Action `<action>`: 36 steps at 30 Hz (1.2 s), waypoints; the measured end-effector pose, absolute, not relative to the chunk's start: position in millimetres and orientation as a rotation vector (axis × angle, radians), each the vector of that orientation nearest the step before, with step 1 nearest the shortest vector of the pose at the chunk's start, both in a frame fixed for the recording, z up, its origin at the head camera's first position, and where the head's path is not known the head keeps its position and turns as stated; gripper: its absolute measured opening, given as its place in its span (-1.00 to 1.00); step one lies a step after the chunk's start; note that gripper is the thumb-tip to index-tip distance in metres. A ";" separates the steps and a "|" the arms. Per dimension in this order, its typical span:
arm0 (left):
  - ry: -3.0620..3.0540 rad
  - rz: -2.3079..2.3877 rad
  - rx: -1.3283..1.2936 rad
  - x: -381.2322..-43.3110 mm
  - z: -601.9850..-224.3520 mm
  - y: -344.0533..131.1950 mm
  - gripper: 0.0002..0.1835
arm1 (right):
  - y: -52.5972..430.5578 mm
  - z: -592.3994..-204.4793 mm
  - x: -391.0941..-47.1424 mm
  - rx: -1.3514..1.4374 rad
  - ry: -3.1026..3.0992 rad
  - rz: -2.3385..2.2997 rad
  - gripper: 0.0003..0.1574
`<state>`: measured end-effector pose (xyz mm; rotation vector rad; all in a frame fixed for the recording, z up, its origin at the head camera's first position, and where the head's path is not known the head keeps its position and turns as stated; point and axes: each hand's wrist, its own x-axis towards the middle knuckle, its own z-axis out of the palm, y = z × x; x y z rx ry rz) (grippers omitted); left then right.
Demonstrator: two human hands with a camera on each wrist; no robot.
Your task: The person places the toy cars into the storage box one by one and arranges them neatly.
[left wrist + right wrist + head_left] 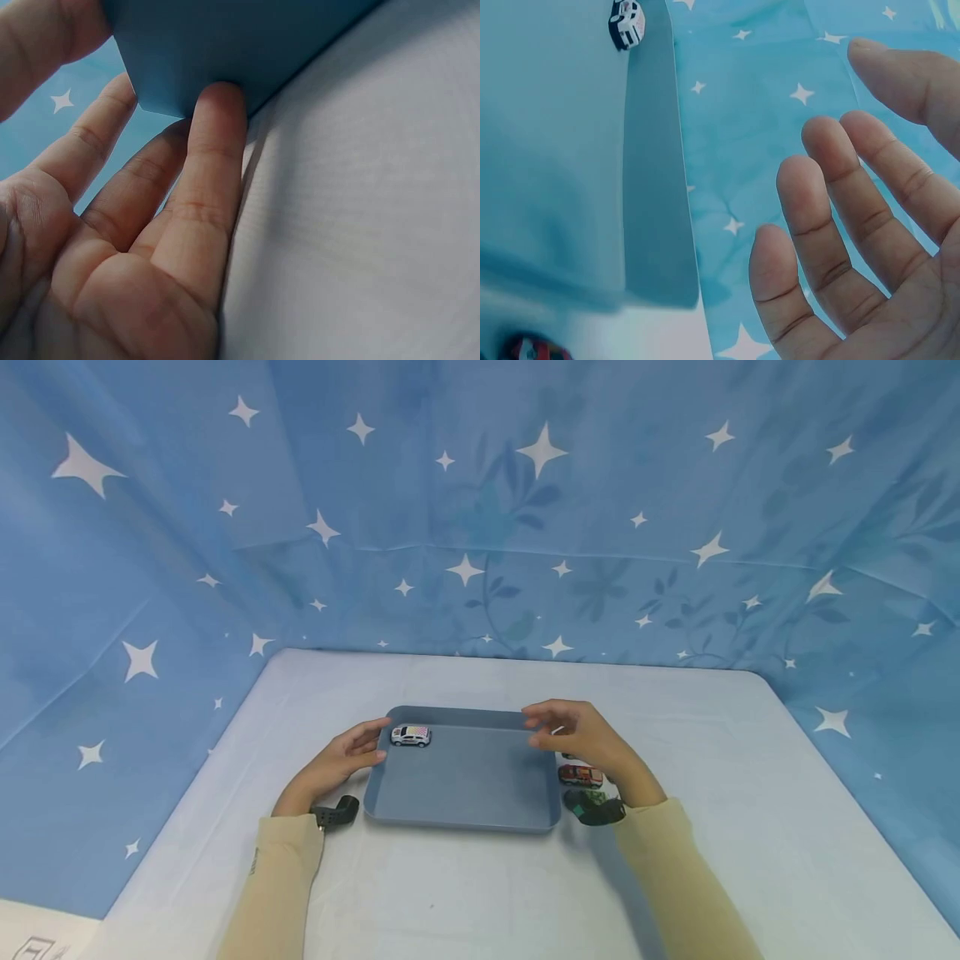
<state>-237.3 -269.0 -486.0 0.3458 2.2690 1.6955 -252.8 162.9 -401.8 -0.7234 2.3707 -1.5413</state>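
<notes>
A blue-grey tray (465,781) lies on the white-covered table, with a white toy car (411,736) in its far left corner. My left hand (341,764) is at the tray's left side. In the left wrist view, its fingers (214,157) reach the tray's outer wall (195,52), and a fingertip touches it. Over the far right corner, my right hand (581,735) hovers with loosely bent fingers. The right wrist view shows its palm and fingers (806,199) holding nothing, apart from the tray wall (656,180).
Just right of the tray sits an orange-red toy car (581,776). A green toy car (596,796) is partly covered by the right wrist's black camera band (600,812). Another small thing is mostly hidden under the right hand. A blue star-patterned curtain (480,510) hangs behind the table.
</notes>
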 end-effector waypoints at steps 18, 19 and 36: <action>2.271 1.707 0.338 -236.7 -486.6 -267.1 -0.24 | 213.0 -418.0 -247.3 -0.707 2.519 -1.490 -0.51; 2.273 1.708 0.336 -236.6 -486.4 -267.2 -0.24 | 215.5 -418.4 -246.9 -0.699 2.529 -1.487 -0.52; 2.291 1.693 0.336 -235.3 -486.4 -267.9 -0.24 | 250.5 -421.4 -238.2 -0.602 2.602 -1.391 -0.50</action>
